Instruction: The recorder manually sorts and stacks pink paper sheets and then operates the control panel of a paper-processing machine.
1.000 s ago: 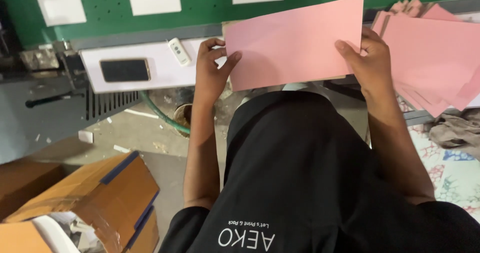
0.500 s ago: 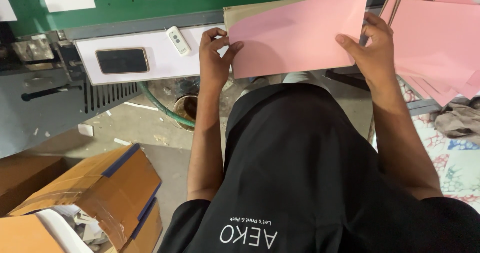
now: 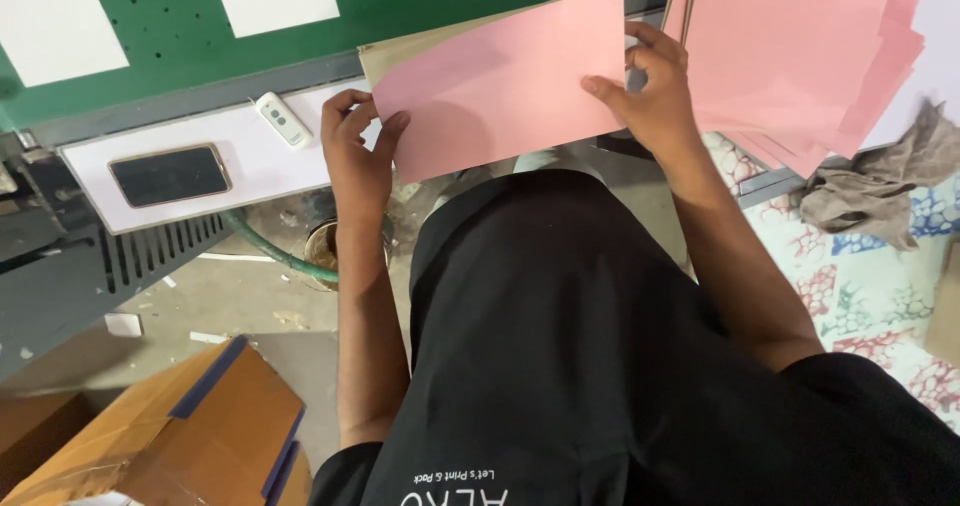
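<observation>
— Two hands on one sheet, from where I'm standing. The left hand (image 3: 358,151) pinches the lower left edge of the pink sheet (image 3: 500,81), thumb on top and fingers curled under, wrist bent up from a forearm that runs nearly straight down along the body.

— And the other side?

— The right hand (image 3: 650,91) is closed on the sheet's right edge, thumb laid across the face of the paper, fingers wrapped behind. That forearm comes in at a slant from the lower right, elbow well out from the black shirt (image 3: 600,366).

— Where's the sheet itself?

— Held up flat over the edge of the tabletop (image 3: 150,41), the green perforated one with white rectangles on it. A brownish board (image 3: 400,51) shows just behind its upper left corner (touching or not, I can't tell).

— Anything beside it?

— A fanned stack of pink sheets (image 3: 800,61) lies just to the right, partly behind the right hand. Off to the left, a phone (image 3: 170,174) and a small white remote (image 3: 283,120) rest on a pale ledge (image 3: 240,171). A grey rag (image 3: 880,181) sits on the patterned cloth (image 3: 860,286) at the right, and a cardboard box (image 3: 190,426) stands on the floor below.
</observation>
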